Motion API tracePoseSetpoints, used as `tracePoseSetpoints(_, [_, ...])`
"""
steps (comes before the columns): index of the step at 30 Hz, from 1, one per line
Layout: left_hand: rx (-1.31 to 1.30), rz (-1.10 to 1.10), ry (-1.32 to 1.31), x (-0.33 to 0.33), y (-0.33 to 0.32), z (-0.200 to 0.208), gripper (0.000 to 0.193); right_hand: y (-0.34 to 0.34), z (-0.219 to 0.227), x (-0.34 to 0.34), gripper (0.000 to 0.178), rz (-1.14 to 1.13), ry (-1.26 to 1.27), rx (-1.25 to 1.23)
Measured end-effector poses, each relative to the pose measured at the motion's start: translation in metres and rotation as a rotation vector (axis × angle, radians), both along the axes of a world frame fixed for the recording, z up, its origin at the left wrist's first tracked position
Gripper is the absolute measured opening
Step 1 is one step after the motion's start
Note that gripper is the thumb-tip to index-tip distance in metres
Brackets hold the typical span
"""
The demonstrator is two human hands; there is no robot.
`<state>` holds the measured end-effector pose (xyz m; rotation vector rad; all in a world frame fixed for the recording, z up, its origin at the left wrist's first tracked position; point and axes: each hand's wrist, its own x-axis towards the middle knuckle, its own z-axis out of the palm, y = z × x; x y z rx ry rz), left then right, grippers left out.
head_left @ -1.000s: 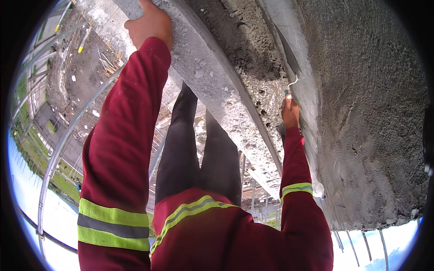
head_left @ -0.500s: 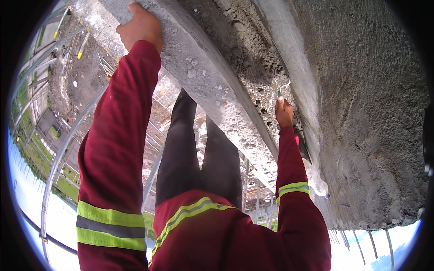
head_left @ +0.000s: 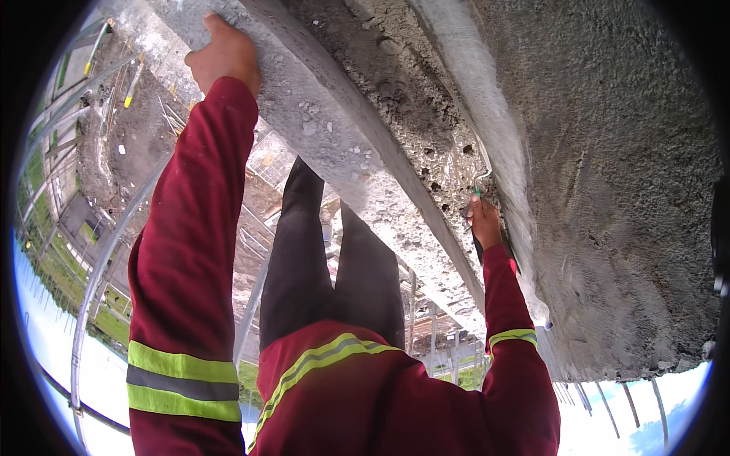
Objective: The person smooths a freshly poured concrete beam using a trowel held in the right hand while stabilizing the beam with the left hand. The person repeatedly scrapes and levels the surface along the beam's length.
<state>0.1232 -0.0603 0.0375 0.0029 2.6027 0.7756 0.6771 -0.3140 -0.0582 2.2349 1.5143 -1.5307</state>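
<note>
1. From the head view, here's the right hand (head_left: 484, 219) at 3 o'clock, fingers closed firmly round a green-handled tool (head_left: 477, 191)!
2. That tool sits at 3 o'clock, just beyond the fingertips; its thin metal shank (head_left: 484, 174) bends up toward 1 o'clock, and whatever blade it carries is too hard to make out.
3. It's working ground right behind it: a rough gray recess (head_left: 414, 99), pitted with dark holes (head_left: 435, 186) just left of the tool.
4. Over to 11 o'clock, the left hand (head_left: 226, 55) lies against a long concrete slab (head_left: 334, 129), thumb out toward 9, one finger up toward 12. The other fingers are hidden, so I can't tell whether they grip.
5. That slab runs from 11 down toward 4 o'clock, loose crumbs (head_left: 310, 121) scattered over its face.
6. Filling the 2-to-4 side, a coarse gray wall (head_left: 608, 190), with a smoother pale strip (head_left: 498, 99) bordering the recess.
7. Center stage, dark trousers (head_left: 369, 281); maroon sleeves (head_left: 194, 228) banded in yellow-green reach up from 6.
8. And out at 9 o'clock, a curved metal pipe (head_left: 99, 267)!
</note>
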Motion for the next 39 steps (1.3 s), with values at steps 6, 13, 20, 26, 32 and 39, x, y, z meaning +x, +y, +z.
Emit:
tracePoseSetpoints(6, [0.020, -0.005, -0.021, 0.002, 0.003, 0.004, 0.098, -0.083, 0.049, 0.024, 0.038, -0.247, -0.204, -0.246])
tracePoseSetpoints(13, [0.056, -0.018, 0.027, 0.005, -0.001, 0.004, 0.098, -0.127, -0.045, 0.055, 0.023, -0.015, -0.306, 0.019])
tracePoseSetpoints(20, [0.007, -0.051, 0.050, 0.001, 0.002, -0.001, 0.096, -0.122, -0.045, 0.048, 0.028, 0.072, -0.341, -0.050])
tracePoseSetpoints(26, [0.094, -0.019, 0.003, 0.006, 0.000, 0.001, 0.100, -0.095, -0.043, 0.029, 0.022, -0.030, -0.238, 0.066])
tracePoseSetpoints(32, [0.070, -0.030, 0.073, 0.002, 0.003, -0.005, 0.099, -0.092, -0.034, 0.029, 0.019, 0.038, -0.249, 0.026])
tracePoseSetpoints(39, [0.064, -0.018, 0.096, 0.003, 0.002, -0.005, 0.097, -0.098, -0.029, 0.037, 0.023, 0.215, -0.119, 0.033])
